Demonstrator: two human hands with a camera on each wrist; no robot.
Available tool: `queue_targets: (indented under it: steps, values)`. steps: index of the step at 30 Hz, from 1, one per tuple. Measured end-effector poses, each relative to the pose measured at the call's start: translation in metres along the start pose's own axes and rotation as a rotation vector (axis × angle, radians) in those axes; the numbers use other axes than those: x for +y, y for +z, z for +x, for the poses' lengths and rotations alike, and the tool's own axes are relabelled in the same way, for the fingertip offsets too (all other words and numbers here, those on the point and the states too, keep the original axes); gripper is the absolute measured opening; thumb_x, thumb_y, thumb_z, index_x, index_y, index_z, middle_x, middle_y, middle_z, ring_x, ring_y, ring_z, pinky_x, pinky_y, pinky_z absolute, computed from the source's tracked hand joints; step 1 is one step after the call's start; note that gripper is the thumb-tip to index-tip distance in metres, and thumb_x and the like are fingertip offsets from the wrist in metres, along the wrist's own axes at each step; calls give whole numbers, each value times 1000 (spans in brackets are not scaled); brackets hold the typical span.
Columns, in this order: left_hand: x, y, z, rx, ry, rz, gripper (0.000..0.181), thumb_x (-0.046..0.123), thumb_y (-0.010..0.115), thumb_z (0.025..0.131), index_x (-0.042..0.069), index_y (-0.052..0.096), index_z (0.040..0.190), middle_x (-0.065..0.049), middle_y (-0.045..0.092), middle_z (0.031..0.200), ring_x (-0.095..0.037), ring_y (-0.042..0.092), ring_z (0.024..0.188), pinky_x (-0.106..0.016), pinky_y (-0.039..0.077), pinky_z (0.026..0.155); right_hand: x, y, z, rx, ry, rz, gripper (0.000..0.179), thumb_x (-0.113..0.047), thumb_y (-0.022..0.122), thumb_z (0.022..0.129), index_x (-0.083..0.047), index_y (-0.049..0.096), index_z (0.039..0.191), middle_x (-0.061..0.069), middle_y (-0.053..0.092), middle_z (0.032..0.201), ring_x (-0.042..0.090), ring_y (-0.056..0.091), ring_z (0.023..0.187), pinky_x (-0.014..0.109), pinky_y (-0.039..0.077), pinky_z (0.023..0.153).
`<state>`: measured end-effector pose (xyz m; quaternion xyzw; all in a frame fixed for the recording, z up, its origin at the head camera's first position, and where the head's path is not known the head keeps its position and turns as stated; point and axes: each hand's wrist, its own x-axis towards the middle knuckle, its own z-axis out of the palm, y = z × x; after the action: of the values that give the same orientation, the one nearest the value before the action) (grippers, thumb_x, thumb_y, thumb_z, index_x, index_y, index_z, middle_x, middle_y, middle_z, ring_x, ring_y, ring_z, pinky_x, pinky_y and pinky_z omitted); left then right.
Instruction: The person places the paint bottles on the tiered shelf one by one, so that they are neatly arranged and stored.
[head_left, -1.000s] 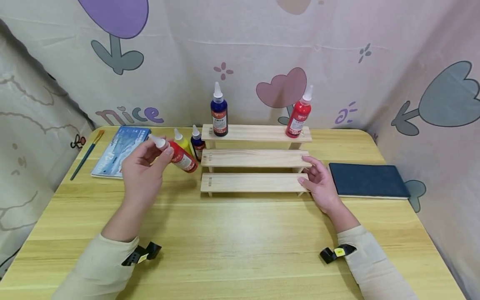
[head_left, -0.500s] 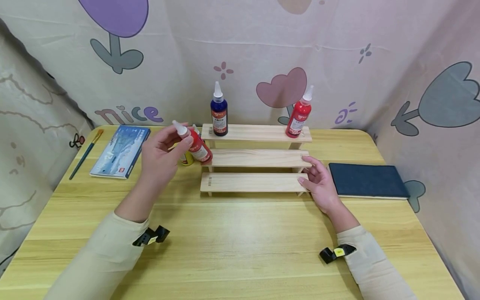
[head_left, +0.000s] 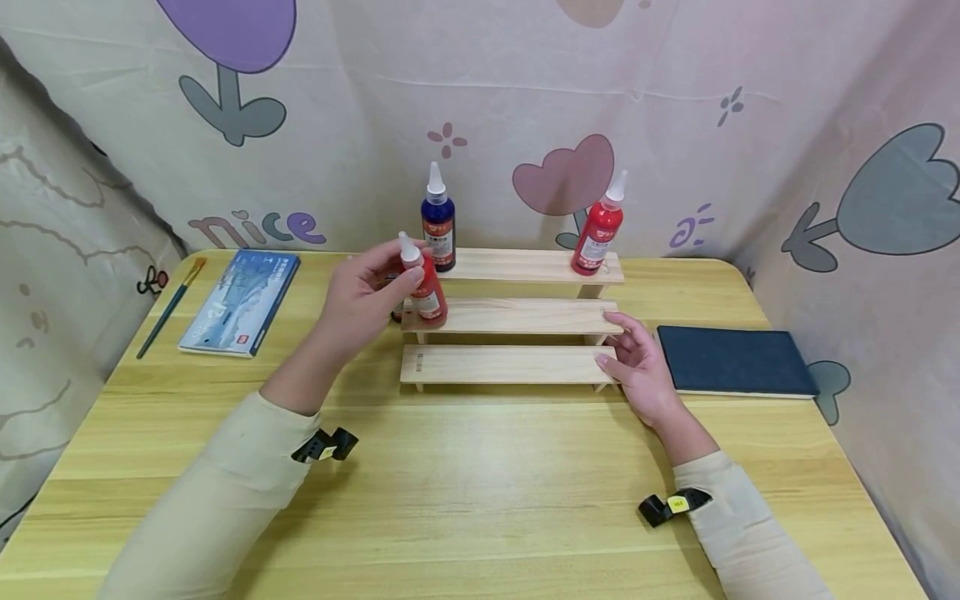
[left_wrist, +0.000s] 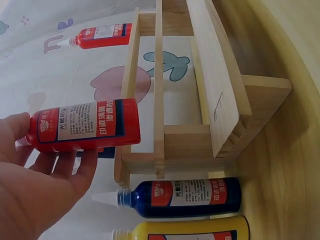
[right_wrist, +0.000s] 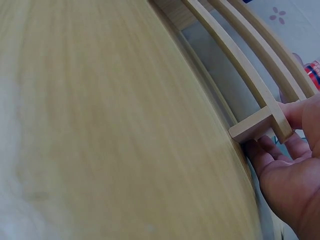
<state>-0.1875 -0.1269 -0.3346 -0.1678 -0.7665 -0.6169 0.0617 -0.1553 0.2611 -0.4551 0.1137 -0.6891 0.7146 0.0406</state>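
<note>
My left hand (head_left: 365,293) grips a red squeeze bottle (head_left: 429,293) with a white nozzle, tilted slightly. In the head view the bottle's base overlaps the left end of the middle board of a three-tier wooden rack (head_left: 517,364). The left wrist view shows thumb and fingers round the red bottle (left_wrist: 85,125) near its neck. At the rack's right end my right hand (head_left: 641,367) holds the edge, thumb at the bottom board and fingers by the middle one. On the top board stand a blue bottle (head_left: 439,233) at left and another red bottle (head_left: 597,229) at right.
Beside the rack's left end stand a second blue bottle (left_wrist: 190,198) and a yellow bottle (left_wrist: 195,231), mostly hidden behind my left hand in the head view. A blue-white book (head_left: 240,304) and a paintbrush (head_left: 172,308) lie left; a dark notebook (head_left: 738,360) lies right.
My left hand has carried the red bottle rightward from beside the rack to the middle board's left end, and the bottle is more upright. The right hand has stayed in place.
</note>
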Motion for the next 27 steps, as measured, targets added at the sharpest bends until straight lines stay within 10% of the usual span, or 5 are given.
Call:
queue_targets:
  steps: [13,27]
  values:
    - [0,12,12,-125,-32,-20,34,16,64,100,9,64,133,-4,63,128,-23,57,113,-44,48,98,-1,0,0,0,5,-6,63,21,61,88,-3,46,144,6,61,126,25,54,116,26,47,96]
    - [-1,13,14,-92,-102,21,41,16,68,97,15,62,137,-3,62,128,-22,57,113,-43,48,97,-2,0,0,-4,-4,-1,62,22,59,88,-2,46,144,10,61,126,31,53,117,26,48,95]
